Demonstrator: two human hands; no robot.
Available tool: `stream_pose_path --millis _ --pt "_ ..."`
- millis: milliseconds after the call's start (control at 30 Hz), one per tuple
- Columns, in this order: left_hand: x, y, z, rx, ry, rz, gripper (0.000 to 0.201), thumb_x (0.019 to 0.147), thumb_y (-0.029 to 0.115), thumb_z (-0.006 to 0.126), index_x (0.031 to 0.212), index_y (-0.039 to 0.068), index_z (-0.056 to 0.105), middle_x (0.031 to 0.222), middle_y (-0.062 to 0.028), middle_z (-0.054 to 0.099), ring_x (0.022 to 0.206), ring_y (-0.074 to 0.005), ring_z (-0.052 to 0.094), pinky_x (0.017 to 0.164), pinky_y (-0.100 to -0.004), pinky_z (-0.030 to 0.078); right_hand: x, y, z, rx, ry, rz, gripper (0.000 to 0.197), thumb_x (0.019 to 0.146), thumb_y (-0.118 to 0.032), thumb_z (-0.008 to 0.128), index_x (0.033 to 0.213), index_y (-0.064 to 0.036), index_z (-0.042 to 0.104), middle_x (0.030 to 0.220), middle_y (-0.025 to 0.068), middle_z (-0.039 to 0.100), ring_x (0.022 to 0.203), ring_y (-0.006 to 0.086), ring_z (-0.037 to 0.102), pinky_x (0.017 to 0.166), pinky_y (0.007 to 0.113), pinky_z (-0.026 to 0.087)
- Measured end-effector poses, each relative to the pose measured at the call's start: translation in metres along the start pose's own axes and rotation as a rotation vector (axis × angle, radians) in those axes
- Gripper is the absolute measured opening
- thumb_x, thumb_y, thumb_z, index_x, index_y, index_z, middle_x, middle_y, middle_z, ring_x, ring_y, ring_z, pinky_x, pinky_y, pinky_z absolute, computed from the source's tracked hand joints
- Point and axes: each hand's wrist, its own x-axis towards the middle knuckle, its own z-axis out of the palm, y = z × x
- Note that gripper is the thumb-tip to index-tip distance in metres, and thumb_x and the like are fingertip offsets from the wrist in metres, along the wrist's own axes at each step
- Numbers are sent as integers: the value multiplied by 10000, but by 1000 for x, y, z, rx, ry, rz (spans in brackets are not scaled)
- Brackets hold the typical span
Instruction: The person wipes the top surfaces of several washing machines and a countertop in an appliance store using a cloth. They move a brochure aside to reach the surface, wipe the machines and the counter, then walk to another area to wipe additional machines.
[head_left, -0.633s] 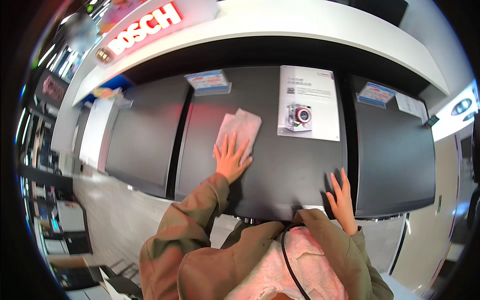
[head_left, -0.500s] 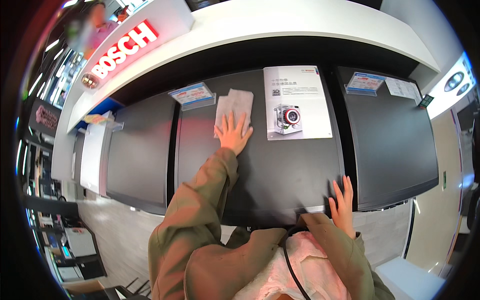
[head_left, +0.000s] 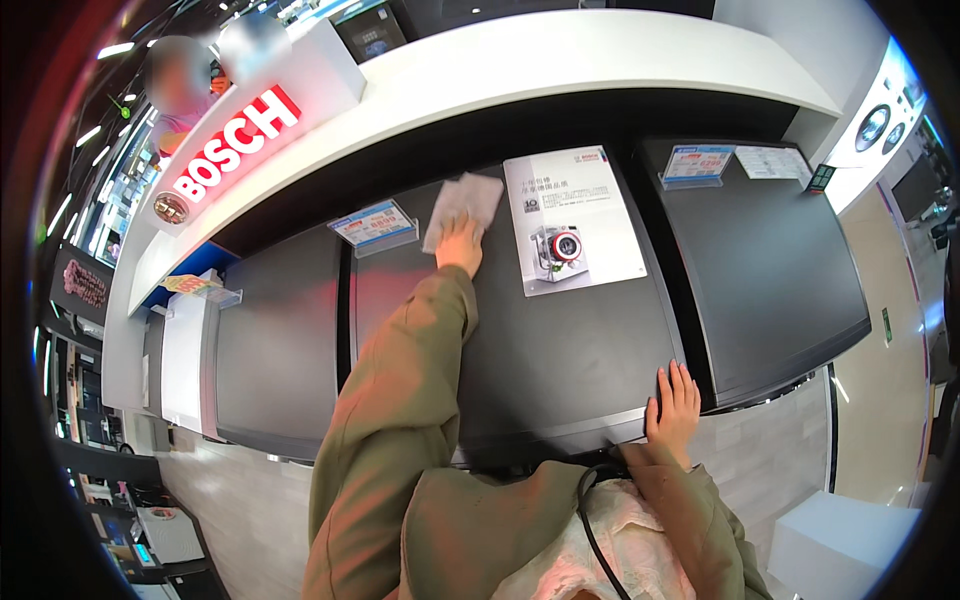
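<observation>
My left hand (head_left: 460,246) presses on a pale grey-pink cloth (head_left: 478,195) on the dark grey top of an appliance (head_left: 560,350), near its back edge. Its fingers are bent and drawn together on the cloth. My right hand (head_left: 676,412) rests on the front right edge of the same top, its fingers outstretched and nothing in it. Right of the cloth lies a white sheet (head_left: 590,215) with a picture of a washing machine. A price card in a clear stand (head_left: 376,226) is left of the cloth.
Dark-topped appliances stand to the left (head_left: 275,350) and right (head_left: 770,270), with narrow gaps between. Another price stand (head_left: 695,167) is on the right one. A white ledge (head_left: 560,50) with a red lit sign (head_left: 238,143) runs behind. A white box (head_left: 840,550) stands lower right.
My left hand has pushed slightly toward the back with the cloth, and its spread fingers have drawn together. My right hand stays by the front edge. The whole view has shifted and turned a little.
</observation>
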Motion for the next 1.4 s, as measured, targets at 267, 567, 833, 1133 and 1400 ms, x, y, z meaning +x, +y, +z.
stream_pose_path --millis 267,567,833,1133,1400 --pt "-202 19 -112 -27 -87 206 277 795 116 614 1063 58 577 1286 -176 495 1143 -379 495 964 -442 413 -8 8 -2 0 -58 -50 479 835 -198 510 1284 -38 462 1373 145 403 1303 306 330 1043 485 254" --pt "-357 74 -218 -376 -511 -408 266 862 158 563 1113 73 570 1216 -169 539 1078 -376 531 934 -413 435 39 -94 -37 876 -449 -423 598 814 -134 603 1335 17 351 1347 211 394 1250 347 394 1038 397 325" --pt "-398 54 -178 8 -96 288 606 757 328 593 1324 154 467 1333 -224 425 1166 -334 476 877 -506 434 44 -226 64 522 -834 -546 764 810 -441 619 1287 84 337 1185 244 451 1122 368 433 921 434 391" --pt "-409 53 -173 93 90 262 518 830 414 507 1289 174 516 1384 -163 404 1252 -263 410 976 -530 321 73 -255 78 713 -1332 -631 390 756 -166 618 1121 -48 549 1053 130 576 1022 239 509 849 385 413" --pt "-390 14 -198 -184 255 -16 513 818 147 571 1266 -55 422 1295 -213 445 1183 -379 417 1000 -451 338 247 -358 -58 918 -1307 -533 492 730 -156 660 1188 -36 525 1130 78 578 1063 179 519 926 303 400"
